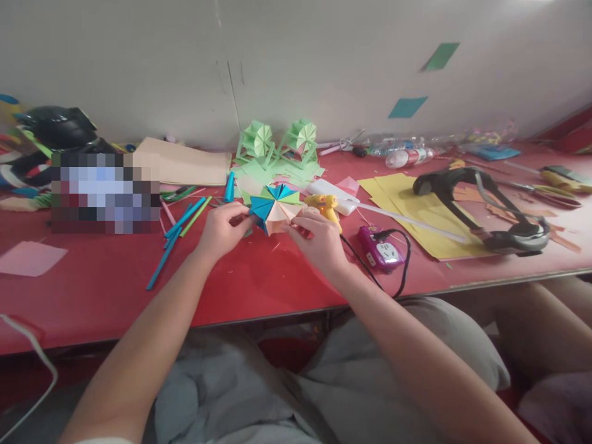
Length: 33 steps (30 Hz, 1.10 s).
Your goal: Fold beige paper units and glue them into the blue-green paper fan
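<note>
Between my two hands, just above the red table (250, 290), is a pleated folded-paper wheel (276, 208) in blue, peach and green. My left hand (225, 229) pinches its blue left edge. On the peach right edge, the fingers of my right hand (319, 237) are closed. A yellow hot glue gun (324, 203) lies right behind my right hand, partly hidden by it. Beyond the wheel stand two light green folded-paper models (256, 145), each with a pleated wheel on a frame. Blue rolled paper sticks (178, 228) and a green one lie left of my left hand.
A purple power socket (382, 250) with a black cable sits right of my right hand. Yellow paper sheets (416, 216) lie under a black head strap (481, 209). Scissors (550, 194) and plastic bottles (409, 157) are farther right. Cardboard (182, 161) lies back left. Another person's leg shows at right.
</note>
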Tool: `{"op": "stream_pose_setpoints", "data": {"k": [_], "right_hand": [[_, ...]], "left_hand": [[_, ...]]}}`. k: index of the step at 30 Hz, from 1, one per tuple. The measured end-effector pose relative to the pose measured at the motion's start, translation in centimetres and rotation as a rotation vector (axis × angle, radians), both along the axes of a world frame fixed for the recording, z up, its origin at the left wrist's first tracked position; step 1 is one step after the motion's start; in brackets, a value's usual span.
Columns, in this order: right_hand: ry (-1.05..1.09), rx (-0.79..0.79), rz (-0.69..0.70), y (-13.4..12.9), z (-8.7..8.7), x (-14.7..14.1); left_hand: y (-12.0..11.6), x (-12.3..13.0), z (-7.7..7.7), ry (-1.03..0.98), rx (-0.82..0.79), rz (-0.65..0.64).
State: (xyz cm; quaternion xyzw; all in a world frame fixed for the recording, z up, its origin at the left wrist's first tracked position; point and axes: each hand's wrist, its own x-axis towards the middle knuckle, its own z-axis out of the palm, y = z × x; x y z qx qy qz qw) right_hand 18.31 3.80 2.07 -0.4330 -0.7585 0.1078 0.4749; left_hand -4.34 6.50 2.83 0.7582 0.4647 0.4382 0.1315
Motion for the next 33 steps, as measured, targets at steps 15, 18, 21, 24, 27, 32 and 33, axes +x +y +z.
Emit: {"op": "stream_pose_setpoints", "data": {"k": [15, 18, 21, 24, 27, 32, 33], "right_hand": [[-0.028, 0.032, -0.049, 0.5, 0.2, 0.5], [-0.011, 0.078, -0.048, 0.3, 0.3, 0.5], [0.016, 0.111, -0.078, 0.1, 0.5, 0.5], [0.027, 0.149, -0.073, 0.0, 0.7, 0.5], [0.003, 0.186, -0.053, 0.0, 0.5, 0.4], [-0.056, 0.096, 0.008, 0.5, -0.7, 0.1], [-0.080, 0.055, 0.014, 0.5, -0.9, 0.1]], "left_hand": [[0.4, -0.6, 0.0, -0.199, -0.170, 0.079], [0.3, -0.5, 0.2, -0.220, -0.261, 0.028], [0.2, -0.7, 0.4, -0.227, -0.311, 0.021], [0.1, -0.9, 0.2, -0.208, -0.309, 0.009], [0.1, -0.7, -0.2, -0.174, -0.277, -0.053], [0.4, -0.6, -0.3, -0.034, -0.068, -0.037], [0.5, -0.8, -0.2, -0.008, -0.038, -0.031]]}}
